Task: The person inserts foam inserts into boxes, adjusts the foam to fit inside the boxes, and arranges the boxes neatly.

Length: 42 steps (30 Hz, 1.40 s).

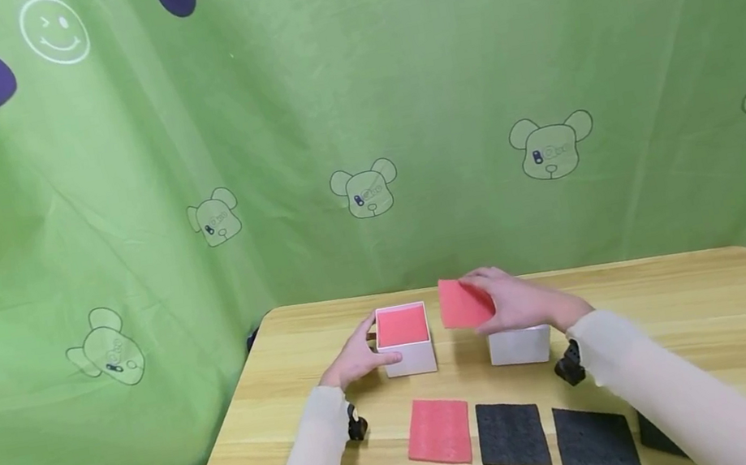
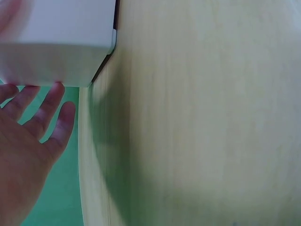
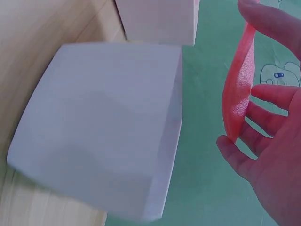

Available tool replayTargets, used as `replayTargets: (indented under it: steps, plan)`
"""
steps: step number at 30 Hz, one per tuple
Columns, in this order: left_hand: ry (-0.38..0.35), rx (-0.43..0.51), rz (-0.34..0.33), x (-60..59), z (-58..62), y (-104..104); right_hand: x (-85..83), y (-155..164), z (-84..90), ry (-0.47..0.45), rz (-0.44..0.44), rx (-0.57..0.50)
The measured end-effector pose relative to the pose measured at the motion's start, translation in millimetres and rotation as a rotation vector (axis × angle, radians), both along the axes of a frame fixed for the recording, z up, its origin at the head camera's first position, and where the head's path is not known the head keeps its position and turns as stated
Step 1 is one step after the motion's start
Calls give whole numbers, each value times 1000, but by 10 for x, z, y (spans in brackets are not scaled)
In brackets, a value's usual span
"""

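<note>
Two white boxes stand side by side at the far middle of the wooden table (image 1: 690, 311). The left box (image 1: 405, 342) has a red foam square lying in its top. My left hand (image 1: 362, 355) rests against that box's left side with straight, spread fingers (image 2: 44, 110), the thumb on its front. Over the right box (image 1: 520, 346) my right hand (image 1: 506, 302) pinches a red foam square (image 1: 462, 304), tilted, between thumb and fingers (image 3: 275, 96). In the right wrist view the foam (image 3: 237, 89) bends on edge beside the box (image 3: 108, 132).
Near the table's front edge lie a red foam sheet (image 1: 439, 430) and two black foam sheets (image 1: 512, 435) (image 1: 597, 446); a further black sheet (image 1: 654, 434) is partly hidden by my right sleeve. A green curtain (image 1: 352, 104) hangs behind and to the left.
</note>
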<state>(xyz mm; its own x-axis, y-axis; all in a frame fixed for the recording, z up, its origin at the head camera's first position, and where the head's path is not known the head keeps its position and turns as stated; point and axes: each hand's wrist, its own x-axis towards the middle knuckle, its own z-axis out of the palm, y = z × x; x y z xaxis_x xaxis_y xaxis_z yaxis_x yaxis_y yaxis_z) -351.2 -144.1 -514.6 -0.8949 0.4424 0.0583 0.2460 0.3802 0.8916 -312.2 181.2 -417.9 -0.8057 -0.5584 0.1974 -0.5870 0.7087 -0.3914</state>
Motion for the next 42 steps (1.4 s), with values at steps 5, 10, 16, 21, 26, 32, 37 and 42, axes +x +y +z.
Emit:
replayTargets:
  steps: [5, 10, 16, 21, 26, 32, 37, 42]
  plan:
    - [-7, -7, -17, 19, 28, -4, -1, -113, -27, -14, 4, 9]
    - [-14, -16, -14, 32, 56, -12, -29, -236, -40, -8, 12, 22]
    - [-3, -40, -8, 51, 82, -16, -84, -435, -28, -32, 31, 30]
    - [-2, -27, -23, 44, 68, -18, -145, -605, -54, -29, 66, 40]
    - [-18, -19, -25, 21, 50, -26, -203, -732, -114, -35, 75, 53]
    - [-32, -23, -16, 3, 16, -37, -257, -820, -130, -44, 74, 80]
    - [-13, -32, -18, 1, 2, -41, -296, -877, -140, -75, 74, 103]
    - [-3, -37, -25, 16, 39, -27, -330, -938, -168, -104, 65, 132]
